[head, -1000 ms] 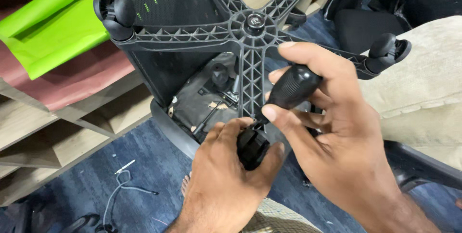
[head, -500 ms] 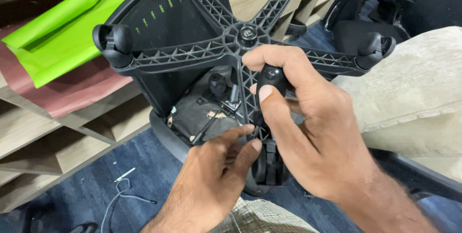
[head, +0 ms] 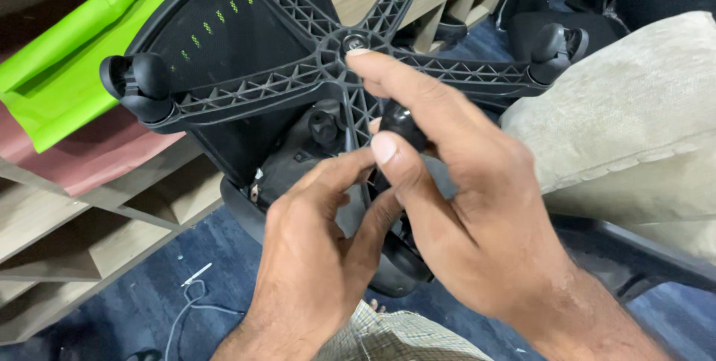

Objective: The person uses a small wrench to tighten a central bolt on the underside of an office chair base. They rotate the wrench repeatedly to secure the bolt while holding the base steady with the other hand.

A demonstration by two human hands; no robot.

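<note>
Two hands on upturned black plastic five-arm chair base (head: pixel 253 89): right hand (head: pixel 462 204) gripped black rubber-handled tool (head: pixel 403 126); left hand (head: pixel 313 249) pinched near black caster (head: pixel 399 268), grasp unclear.

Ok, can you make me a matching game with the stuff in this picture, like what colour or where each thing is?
Things:
1. Right hand
2. Star-shaped chair base
3. Folded sheet
4. Cushion

Descriptions:
A. bright green, upper left
B. beige, on the right
C. gripping a black tool handle
D. black plastic, wheels at its arm ends

Pairs: 1-C, 2-D, 3-A, 4-B
</note>
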